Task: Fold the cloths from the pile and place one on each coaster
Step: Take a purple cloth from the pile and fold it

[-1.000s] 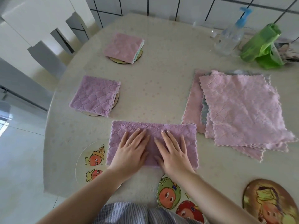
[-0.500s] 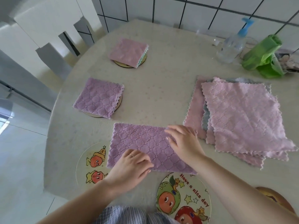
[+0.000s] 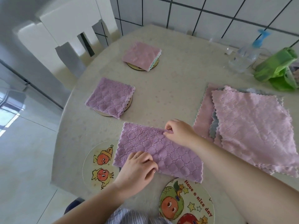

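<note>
Wall: white tiles (image 3: 210,15) with dark grout lines, behind the table.
Table: round, pale speckled top (image 3: 174,88).
Chair: white (image 3: 69,26) — pushed up at the far left edge.
Floor: glossy pale tiles (image 3: 21,143) — daylight reflected at left.

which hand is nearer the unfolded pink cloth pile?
Right. The right hand pinches the half-folded purple cloth beside the stacked pink cloth pile; the left hand grips its near edge, farther away.

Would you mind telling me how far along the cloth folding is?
Done: a folded pink cloth and a folded purple cloth each sit on a coaster. In hand: the left hand and right hand pinch a half-folded purple cloth. Left: the pile and two bare cartoon coasters.
</note>
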{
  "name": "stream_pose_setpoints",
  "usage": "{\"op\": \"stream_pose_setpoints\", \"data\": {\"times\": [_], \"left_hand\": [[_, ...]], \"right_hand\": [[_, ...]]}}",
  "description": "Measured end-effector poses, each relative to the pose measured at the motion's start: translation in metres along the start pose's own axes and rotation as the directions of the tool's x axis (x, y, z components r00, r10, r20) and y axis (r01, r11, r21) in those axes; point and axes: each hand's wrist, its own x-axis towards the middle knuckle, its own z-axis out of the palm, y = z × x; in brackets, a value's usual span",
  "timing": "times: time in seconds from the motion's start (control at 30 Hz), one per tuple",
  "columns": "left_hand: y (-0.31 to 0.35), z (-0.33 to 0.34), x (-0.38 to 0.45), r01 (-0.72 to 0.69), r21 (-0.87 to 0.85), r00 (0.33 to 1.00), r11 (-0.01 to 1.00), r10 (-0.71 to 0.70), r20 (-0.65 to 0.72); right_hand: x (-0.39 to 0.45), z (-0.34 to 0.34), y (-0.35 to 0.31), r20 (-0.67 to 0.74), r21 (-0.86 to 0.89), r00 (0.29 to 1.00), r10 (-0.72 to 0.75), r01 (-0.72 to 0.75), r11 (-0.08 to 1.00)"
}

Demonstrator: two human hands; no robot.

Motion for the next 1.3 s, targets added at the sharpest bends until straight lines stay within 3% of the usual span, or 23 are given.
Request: {"op": "stream_pose_setpoints", "data": {"times": [0.1, 0.17, 0.2, 0.27, 0.33, 0.4, 0.47, 0.53, 0.6, 0.67, 0.73, 0.83, 0.93, 1.03, 1.13, 1.23, 1.3], "left_hand": [[0.003, -0.014, -0.006, 0.102, -0.052, 0.989, 0.993, -0.107, -0.104], [0.010, -0.026, -0.009, 0.189, -0.242, 0.950, 0.952, -0.240, -0.202], [0.015, -0.031, -0.009, 0.233, -0.409, 0.909, 0.882, -0.347, -0.230], [0.026, -0.040, -0.006, 0.288, -0.757, 0.811, 0.586, -0.569, -0.132], [0.033, -0.044, -0.001, 0.284, -0.925, 0.768, 0.254, -0.638, 0.061], [0.036, -0.043, 0.001, 0.327, -0.938, 0.791, 0.117, -0.577, 0.204], [0.035, -0.039, 0.000, 0.401, -0.898, 0.816, 0.180, -0.517, 0.260], [0.029, -0.038, 0.002, 0.431, -0.831, 0.841, 0.352, -0.490, 0.229], [0.023, -0.042, 0.008, 0.375, -0.768, 0.892, 0.519, -0.429, 0.145], [0.021, -0.050, 0.017, 0.340, -0.734, 0.921, 0.589, -0.366, 0.133], [0.015, -0.052, 0.026, 0.396, -0.695, 0.908, 0.600, -0.368, 0.199], [0.003, -0.041, 0.030, 0.526, -0.642, 0.844, 0.558, -0.437, 0.311], [-0.006, -0.029, 0.017, 0.568, -0.695, 0.804, 0.441, -0.476, 0.355], [-0.006, -0.025, -0.001, 0.568, -0.762, 0.785, 0.311, -0.484, 0.387], [0.002, -0.024, -0.014, 0.589, -0.789, 0.753, 0.174, -0.473, 0.458], [0.008, -0.028, -0.017, 0.637, -0.753, 0.724, 0.167, -0.467, 0.508], [0.009, -0.031, -0.017, 0.687, -0.709, 0.681, 0.160, -0.481, 0.551]], "right_hand": [[-0.021, -0.019, 0.005, -0.055, 0.216, 0.998, 0.021, -0.009, 0.976], [-0.039, -0.032, 0.006, -0.154, 0.311, 0.987, 0.035, 0.015, 0.950], [-0.049, -0.036, 0.006, -0.207, 0.354, 0.977, 0.044, 0.033, 0.935], [-0.068, -0.039, 0.003, -0.244, 0.427, 0.966, 0.089, 0.025, 0.904], [-0.084, -0.032, 0.003, -0.182, 0.487, 0.974, 0.135, -0.030, 0.873], [-0.097, -0.018, 0.003, -0.112, 0.553, 0.981, 0.156, -0.068, 0.831], [-0.109, -0.009, 0.000, -0.059, 0.587, 0.988, 0.140, -0.079, 0.806], [-0.119, -0.009, -0.006, -0.051, 0.597, 0.991, 0.127, -0.072, 0.799], [-0.127, -0.011, -0.010, -0.129, 0.635, 0.984, 0.126, -0.016, 0.772], [-0.132, -0.011, -0.013, -0.208, 0.668, 0.969, 0.133, 0.042, 0.743], [-0.132, -0.003, -0.015, -0.195, 0.687, 0.965, 0.173, 0.009, 0.727], [-0.126, 0.027, -0.011, -0.081, 0.748, 0.952, 0.294, -0.137, 0.649], [-0.128, 0.048, -0.003, -0.041, 0.762, 0.933, 0.358, -0.203, 0.616], [-0.141, 0.053, 0.004, 0.031, 0.767, 0.933, 0.359, -0.253, 0.589], [-0.152, 0.051, 0.001, 0.101, 0.722, 0.950, 0.296, -0.275, 0.635], [-0.154, 0.046, -0.003, 0.074, 0.680, 0.960, 0.269, -0.246, 0.691], [-0.153, 0.047, 0.000, 0.083, 0.702, 0.959, 0.270, -0.249, 0.667]]}}
